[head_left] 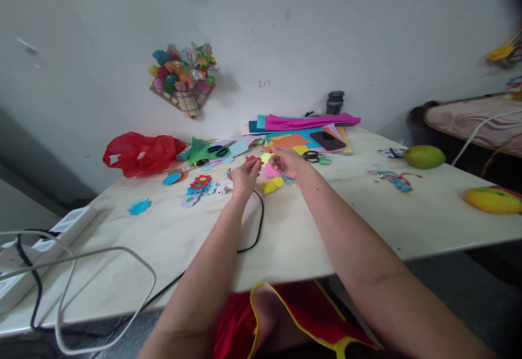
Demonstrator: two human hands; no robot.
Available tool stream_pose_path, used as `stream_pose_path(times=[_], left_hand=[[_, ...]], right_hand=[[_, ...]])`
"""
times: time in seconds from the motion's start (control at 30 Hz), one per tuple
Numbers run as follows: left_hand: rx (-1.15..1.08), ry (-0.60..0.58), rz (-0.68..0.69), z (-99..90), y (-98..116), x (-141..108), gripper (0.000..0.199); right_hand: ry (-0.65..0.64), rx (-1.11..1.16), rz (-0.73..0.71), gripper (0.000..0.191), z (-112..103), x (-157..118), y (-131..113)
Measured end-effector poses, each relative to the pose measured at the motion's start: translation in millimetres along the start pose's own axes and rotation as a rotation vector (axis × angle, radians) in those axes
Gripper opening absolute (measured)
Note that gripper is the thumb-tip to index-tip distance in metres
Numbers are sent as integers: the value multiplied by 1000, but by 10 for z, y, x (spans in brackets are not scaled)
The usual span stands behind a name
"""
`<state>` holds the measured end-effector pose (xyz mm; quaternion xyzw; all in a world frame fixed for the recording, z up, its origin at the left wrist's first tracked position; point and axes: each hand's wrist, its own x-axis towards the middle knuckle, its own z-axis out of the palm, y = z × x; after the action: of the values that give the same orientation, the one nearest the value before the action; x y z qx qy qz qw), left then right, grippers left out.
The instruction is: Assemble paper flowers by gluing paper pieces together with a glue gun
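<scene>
My left hand (246, 178) is closed in a pinch on a red paper flower (254, 160) above the middle of the table. Just to its right, my right hand (284, 162) has its fingers curled together, and what is between them is too small to make out. Pink paper (271, 171) and a crumpled yellow piece (271, 185) lie below the right hand. Beside the left hand is a white object (224, 184), partly hidden. Stacked paper flowers (199, 183) in red, blue and purple rest farther left.
Black scissors (220, 150) lie on coloured paper behind, with more scissors (311, 156) and a phone (327, 141) to the right. A red bag (141, 154), power strip (67, 234), black cable (261, 223), green fruit (424, 156) and yellow fruit (492, 200) are around.
</scene>
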<state>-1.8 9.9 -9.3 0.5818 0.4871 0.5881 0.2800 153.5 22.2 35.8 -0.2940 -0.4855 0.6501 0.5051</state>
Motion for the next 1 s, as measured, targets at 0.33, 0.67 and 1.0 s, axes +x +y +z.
stream_pose_path(times=[0.33,0.67,1.0], left_hand=[[41,-13,-12,-16,41,-20,34],[37,-8,-3,-12,52,-27,35],[43,-1,-17,-14,44,-23,31]], right_hand=[[-12,8,-25,33,16,19,34],[-7,90,-40,17,25,7,39],[28,32,-12,16,31,-9,32]])
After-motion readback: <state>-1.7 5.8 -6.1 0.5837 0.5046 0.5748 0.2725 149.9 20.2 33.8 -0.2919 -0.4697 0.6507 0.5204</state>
